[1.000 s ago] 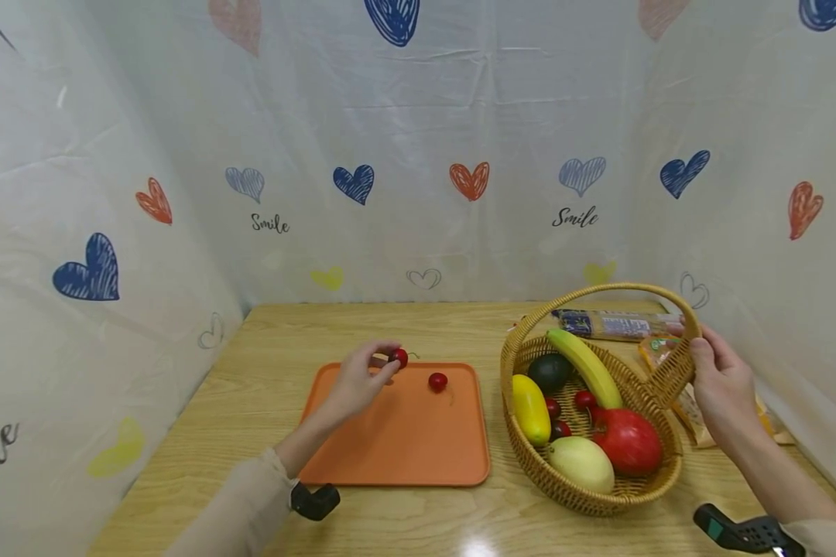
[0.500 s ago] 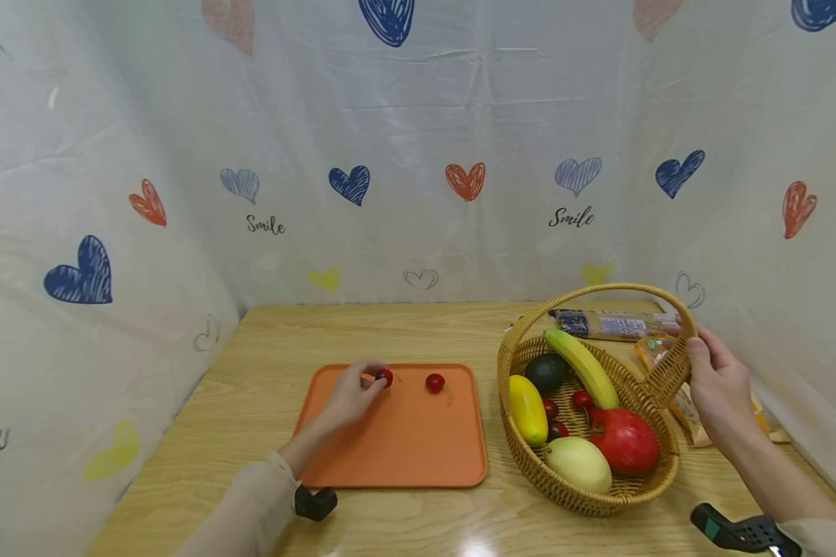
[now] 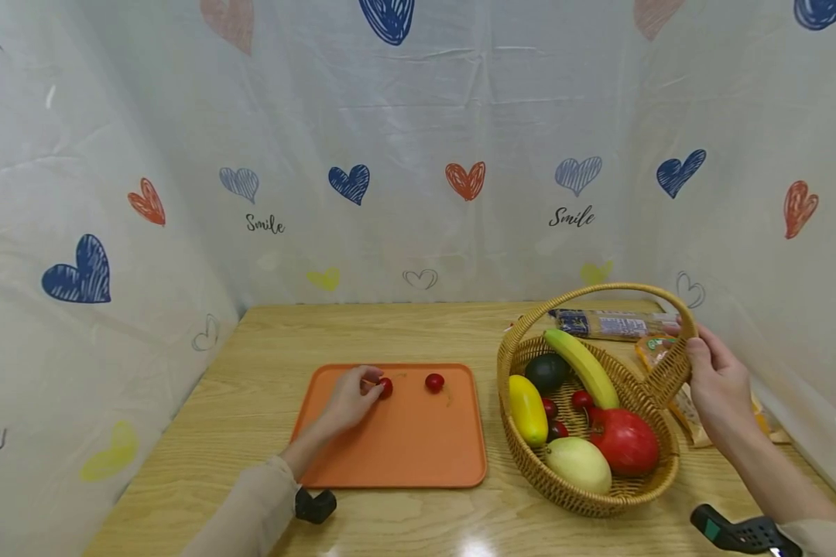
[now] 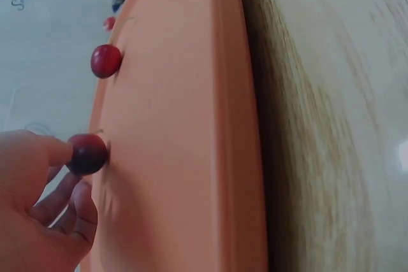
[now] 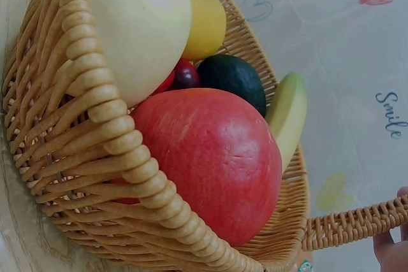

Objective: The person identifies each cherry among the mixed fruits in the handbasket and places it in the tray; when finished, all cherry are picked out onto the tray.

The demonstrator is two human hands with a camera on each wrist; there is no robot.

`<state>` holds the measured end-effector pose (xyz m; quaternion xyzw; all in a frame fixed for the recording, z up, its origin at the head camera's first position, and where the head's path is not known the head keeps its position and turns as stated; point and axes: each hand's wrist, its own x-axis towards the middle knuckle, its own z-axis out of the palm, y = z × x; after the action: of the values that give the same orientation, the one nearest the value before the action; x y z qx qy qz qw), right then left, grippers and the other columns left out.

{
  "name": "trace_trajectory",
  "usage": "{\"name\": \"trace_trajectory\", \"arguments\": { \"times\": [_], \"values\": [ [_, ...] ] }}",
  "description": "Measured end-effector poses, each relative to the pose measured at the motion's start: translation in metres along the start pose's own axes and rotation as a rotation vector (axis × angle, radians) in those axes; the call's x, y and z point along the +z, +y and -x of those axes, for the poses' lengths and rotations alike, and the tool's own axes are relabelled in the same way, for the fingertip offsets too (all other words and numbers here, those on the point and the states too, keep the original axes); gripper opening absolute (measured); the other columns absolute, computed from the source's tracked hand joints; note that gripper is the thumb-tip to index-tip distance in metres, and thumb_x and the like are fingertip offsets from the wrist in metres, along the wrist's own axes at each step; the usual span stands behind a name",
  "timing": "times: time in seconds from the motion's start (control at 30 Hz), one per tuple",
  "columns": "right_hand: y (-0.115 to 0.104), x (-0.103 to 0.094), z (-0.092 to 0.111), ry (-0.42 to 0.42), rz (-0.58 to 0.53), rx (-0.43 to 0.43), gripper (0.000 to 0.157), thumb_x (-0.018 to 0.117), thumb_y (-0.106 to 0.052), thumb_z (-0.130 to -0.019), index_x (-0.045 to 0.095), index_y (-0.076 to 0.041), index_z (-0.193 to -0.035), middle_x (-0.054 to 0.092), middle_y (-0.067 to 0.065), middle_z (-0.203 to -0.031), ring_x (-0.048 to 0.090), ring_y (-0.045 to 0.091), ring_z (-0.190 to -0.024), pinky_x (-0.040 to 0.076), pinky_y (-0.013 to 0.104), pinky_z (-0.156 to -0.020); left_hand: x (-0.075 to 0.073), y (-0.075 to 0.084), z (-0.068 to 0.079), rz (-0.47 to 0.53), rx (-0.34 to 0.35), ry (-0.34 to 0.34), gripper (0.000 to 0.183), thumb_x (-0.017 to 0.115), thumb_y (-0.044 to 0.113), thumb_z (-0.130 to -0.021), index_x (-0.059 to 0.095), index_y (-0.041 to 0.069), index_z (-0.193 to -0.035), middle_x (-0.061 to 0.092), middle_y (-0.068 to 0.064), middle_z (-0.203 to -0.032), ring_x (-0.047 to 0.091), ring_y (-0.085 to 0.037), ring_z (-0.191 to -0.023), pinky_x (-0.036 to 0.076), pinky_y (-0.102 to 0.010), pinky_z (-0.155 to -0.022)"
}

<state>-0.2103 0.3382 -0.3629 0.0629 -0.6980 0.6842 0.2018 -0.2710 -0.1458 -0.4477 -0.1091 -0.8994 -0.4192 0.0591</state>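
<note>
My left hand [image 3: 351, 399] is over the orange tray [image 3: 418, 456], pinching a dark red cherry [image 3: 386, 388] that sits low at the tray's surface. In the left wrist view, the cherry [image 4: 87, 154] is at the fingertips, with its stem pointing away. A second cherry [image 3: 434, 383] lies apart on the tray, to the right. My right hand [image 3: 721, 379] grips the handle of a wicker basket [image 3: 578, 503]. Inside are a banana [image 3: 585, 367], a pomegranate [image 3: 625, 442], a pale round fruit [image 3: 580, 464], a yellow fruit [image 3: 528, 411], a dark green avocado-like fruit [image 3: 548, 374] and several cherries.
Behind the basket lies a long clear-and-blue packet [image 3: 613, 324]. An orange and tan packet [image 3: 693, 406] is partly hidden by the basket and right hand. A heart-printed curtain [image 3: 418, 232] borders the wooden table [image 3: 265, 348] at the back and sides.
My left hand has come down and slightly nearer with the cherry, from above the tray's far edge to its surface. The right hand keeps its hold on the basket handle.
</note>
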Motion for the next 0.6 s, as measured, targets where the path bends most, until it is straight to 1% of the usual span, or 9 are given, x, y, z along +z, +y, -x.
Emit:
{"name": "trace_trajectory", "arguments": {
  "times": [0.13,0.3,0.47,0.6],
  "values": [
    [0.0,0.0,0.0,-0.006,-0.006,-0.001,0.037,0.045,-0.028,-0.099,0.056,-0.012,-0.131,0.065,-0.009,-0.099,0.06,0.0,-0.09,0.046,0.009,-0.073,-0.002,0.0,0.0,0.0,-0.008,0.002,0.024,0.063,0.008,-0.091,0.062,0.0,-0.113,0.061,-0.009,-0.101,0.058,-0.02,-0.081,0.049,-0.032,-0.066],
    [0.0,-0.001,0.0,-0.011,-0.011,-0.001,0.037,0.045,-0.028,-0.099,0.056,-0.012,-0.131,0.065,-0.008,-0.1,0.06,-0.001,-0.091,0.046,0.009,-0.074,-0.005,0.003,0.0,-0.001,0.018,0.013,0.025,0.063,0.008,-0.09,0.063,0.0,-0.114,0.061,-0.008,-0.104,0.057,-0.02,-0.081,0.048,-0.032,-0.065],
    [0.0,-0.001,0.0,-0.01,-0.011,0.002,0.036,0.045,-0.028,-0.099,0.056,-0.013,-0.13,0.064,-0.008,-0.1,0.06,-0.001,-0.091,0.046,0.009,-0.074,-0.006,0.013,0.002,-0.015,0.075,0.005,0.024,0.064,0.007,-0.09,0.063,0.0,-0.113,0.062,-0.006,-0.1,0.057,-0.018,-0.083,0.049,-0.034,-0.071],
    [0.0,-0.001,0.001,-0.016,-0.024,-0.001,0.037,0.045,-0.028,-0.099,0.055,-0.013,-0.131,0.064,-0.007,-0.101,0.06,-0.001,-0.092,0.046,0.009,-0.074,-0.003,0.024,0.006,-0.019,0.144,-0.019,0.022,0.064,0.007,-0.09,0.064,0.001,-0.111,0.063,-0.009,-0.099,0.057,-0.016,-0.08,0.049,-0.033,-0.069]
  ]
}}
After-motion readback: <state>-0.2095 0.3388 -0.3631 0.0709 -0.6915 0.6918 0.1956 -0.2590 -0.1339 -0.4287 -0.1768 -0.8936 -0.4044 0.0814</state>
